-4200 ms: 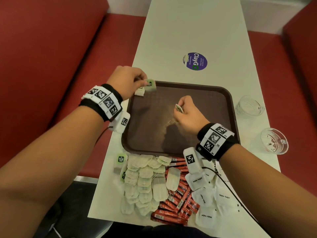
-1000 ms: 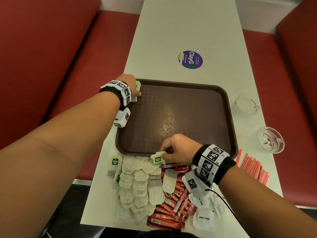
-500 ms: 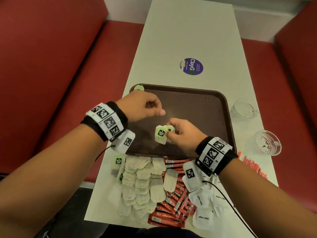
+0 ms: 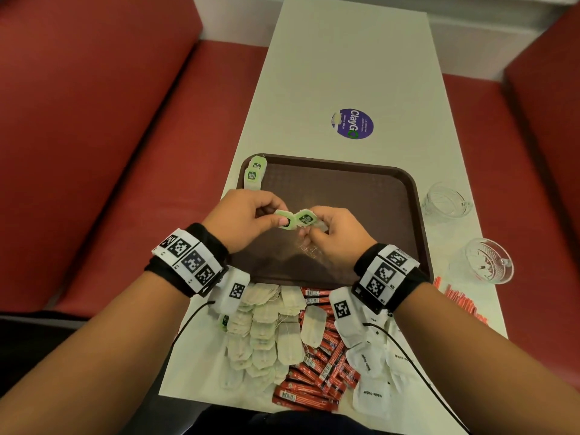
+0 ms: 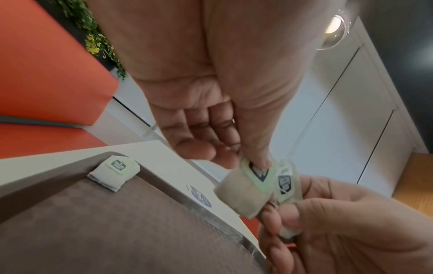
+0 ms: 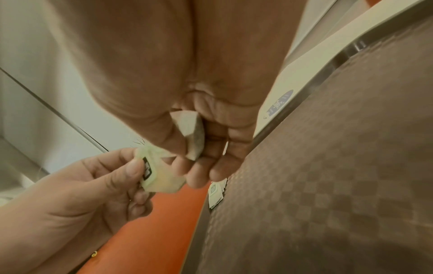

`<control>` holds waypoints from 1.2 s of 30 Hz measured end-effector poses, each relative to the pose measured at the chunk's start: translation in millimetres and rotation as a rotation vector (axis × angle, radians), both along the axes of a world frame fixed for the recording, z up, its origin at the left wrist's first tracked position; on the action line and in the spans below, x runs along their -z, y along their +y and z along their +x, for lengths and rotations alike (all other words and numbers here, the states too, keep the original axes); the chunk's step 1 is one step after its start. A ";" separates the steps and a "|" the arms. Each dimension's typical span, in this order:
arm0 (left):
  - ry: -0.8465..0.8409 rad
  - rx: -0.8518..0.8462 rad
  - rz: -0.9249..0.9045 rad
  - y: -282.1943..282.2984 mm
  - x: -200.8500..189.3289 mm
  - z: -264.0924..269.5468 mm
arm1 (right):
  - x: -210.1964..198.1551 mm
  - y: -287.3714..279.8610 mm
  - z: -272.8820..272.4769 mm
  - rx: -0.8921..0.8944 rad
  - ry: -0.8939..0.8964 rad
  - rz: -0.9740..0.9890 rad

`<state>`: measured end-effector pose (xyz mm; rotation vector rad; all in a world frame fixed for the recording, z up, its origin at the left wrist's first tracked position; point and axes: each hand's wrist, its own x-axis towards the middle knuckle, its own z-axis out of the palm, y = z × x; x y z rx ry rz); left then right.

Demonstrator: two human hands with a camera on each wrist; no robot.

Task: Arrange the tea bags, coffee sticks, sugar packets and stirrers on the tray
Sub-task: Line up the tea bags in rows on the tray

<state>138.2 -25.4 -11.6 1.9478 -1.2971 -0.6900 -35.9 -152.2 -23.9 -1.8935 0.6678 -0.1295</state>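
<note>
L hand point(image 4: 248, 215) now on tea bag point(image 4: 285, 218)

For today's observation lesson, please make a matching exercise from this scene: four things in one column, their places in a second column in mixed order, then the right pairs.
Things
1. brown tray
2. coffee sticks
3. round purple sticker
4. glass cups

Places
A. on the table beyond the tray's far edge
B. on the table to the right of the tray
C. in a red heap at the near edge of the table
D. under both hands, two tea bags in its far left corner

Pairs: 1-D, 2-C, 3-A, 4-B
</note>
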 end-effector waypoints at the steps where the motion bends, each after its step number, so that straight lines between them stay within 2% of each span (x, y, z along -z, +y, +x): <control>1: 0.004 0.002 -0.002 1.0 -0.9 0.2 | 0.8 -0.5 1.6 0.011 0.003 0.004; 9: 0.001 -0.102 -0.055 1.1 -11.9 15.2 | 1.5 -6.8 11.6 0.072 -0.044 0.061; 16: -0.043 0.006 -0.072 -7.8 -19.0 13.5 | 4.8 -10.5 35.9 -0.044 -0.106 -0.091; 22: -0.031 -0.045 -0.109 -12.8 -12.6 29.9 | 14.9 -14.5 47.6 -0.002 -0.109 -0.095; 27: -0.020 -0.162 -0.102 -20.4 -10.0 60.5 | 19.7 -26.6 45.2 0.113 -0.093 -0.075; 30: -0.098 -0.231 0.001 -31.1 -0.5 82.3 | 21.7 -32.9 42.8 0.135 -0.076 -0.090; 34: -0.177 -0.208 0.279 -50.6 23.5 105.6 | 19.8 -34.9 39.6 0.144 -0.048 -0.082; 36: -0.168 -0.212 0.336 -58.7 34.5 113.1 | 19.2 -34.3 38.1 0.139 -0.041 -0.062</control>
